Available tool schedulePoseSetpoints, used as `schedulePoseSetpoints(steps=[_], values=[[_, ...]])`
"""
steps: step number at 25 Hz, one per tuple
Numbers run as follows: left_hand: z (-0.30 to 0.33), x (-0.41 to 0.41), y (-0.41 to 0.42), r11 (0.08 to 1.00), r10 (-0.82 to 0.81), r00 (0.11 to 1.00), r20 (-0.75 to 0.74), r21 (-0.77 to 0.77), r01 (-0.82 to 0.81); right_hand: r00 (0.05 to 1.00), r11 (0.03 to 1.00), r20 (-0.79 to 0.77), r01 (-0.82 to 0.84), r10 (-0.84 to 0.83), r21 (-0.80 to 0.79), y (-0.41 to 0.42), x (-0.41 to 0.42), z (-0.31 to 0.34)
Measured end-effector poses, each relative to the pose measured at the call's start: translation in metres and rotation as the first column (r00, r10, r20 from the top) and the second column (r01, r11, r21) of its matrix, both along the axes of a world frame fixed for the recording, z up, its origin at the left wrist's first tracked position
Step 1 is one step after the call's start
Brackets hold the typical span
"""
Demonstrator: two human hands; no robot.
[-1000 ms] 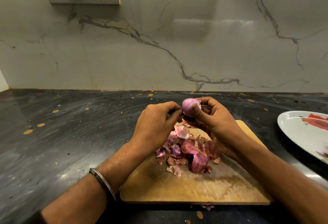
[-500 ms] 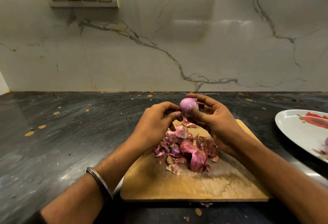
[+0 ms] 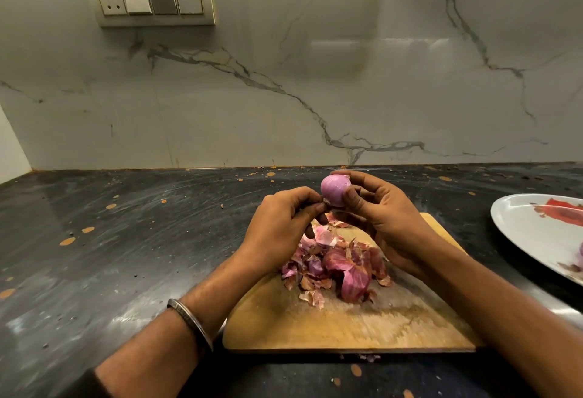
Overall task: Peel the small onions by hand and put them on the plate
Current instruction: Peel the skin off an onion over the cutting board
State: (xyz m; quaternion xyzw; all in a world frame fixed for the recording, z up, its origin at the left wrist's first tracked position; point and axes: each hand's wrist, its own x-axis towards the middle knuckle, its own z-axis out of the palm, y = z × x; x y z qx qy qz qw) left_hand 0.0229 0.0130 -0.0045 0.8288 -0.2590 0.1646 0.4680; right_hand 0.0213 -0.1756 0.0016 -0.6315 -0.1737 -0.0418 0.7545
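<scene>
A small purple onion [image 3: 333, 189] is held up above the far end of the wooden cutting board [image 3: 347, 325]. My right hand [image 3: 378, 211] grips it between thumb and curled fingers. My left hand [image 3: 284, 224] sits just left of it, its thumb and fingertip pinching at the onion's lower left edge, where a bit of skin shows. A heap of pink and brown onion peels [image 3: 337, 265] lies on the board under both hands. The white plate [image 3: 536, 233] with a red pattern lies at the right edge, a sliver of a peeled onion [image 3: 580, 251] on it.
The dark stone counter [image 3: 126, 240] is speckled with small orange scraps. A marble backsplash rises behind, with a switch panel [image 3: 151, 0] at upper left. A metal bangle [image 3: 189, 322] circles my left wrist.
Both hands have kept the onion raised and turned it slightly in the right hand's grip. More of its smooth purple side now faces me. The peel heap has not moved.
</scene>
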Motion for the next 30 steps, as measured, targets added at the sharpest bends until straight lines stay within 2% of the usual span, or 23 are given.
schedulePoseSetpoints(steps=[5, 10, 15, 19, 23, 30], values=[[0.002, -0.002, -0.002, 0.999, -0.018, 1.000, -0.006, -0.033, 0.018, 0.999, 1.000, -0.034, -0.008, 0.009, 0.027, -0.002, 0.002, 0.001], [0.001, 0.000, -0.005, 0.993, 0.097, 0.995, -0.018, -0.065, -0.098, 0.998, 1.000, -0.058, -0.009, 0.009, 0.005, 0.001, 0.001, -0.003], [-0.003, 0.003, -0.001, 0.993, 0.121, 0.990, 0.075, -0.006, -0.121, 0.995, 0.987, 0.070, 0.080, -0.070, -0.140, -0.004, 0.002, -0.005], [-0.005, 0.002, -0.002, 0.998, 0.056, 0.997, 0.052, -0.025, -0.054, 0.983, 0.965, 0.144, 0.143, -0.112, -0.222, -0.006, 0.004, -0.006], [0.003, -0.005, -0.002, 0.998, 0.023, 0.999, 0.049, -0.059, -0.020, 0.975, 0.971, 0.172, 0.169, -0.139, -0.172, -0.005, -0.002, -0.004], [0.023, -0.010, -0.017, 0.993, 0.043, 0.999, 0.034, 0.107, -0.046, 0.963, 0.945, 0.185, 0.234, -0.194, -0.227, -0.021, -0.016, 0.004]])
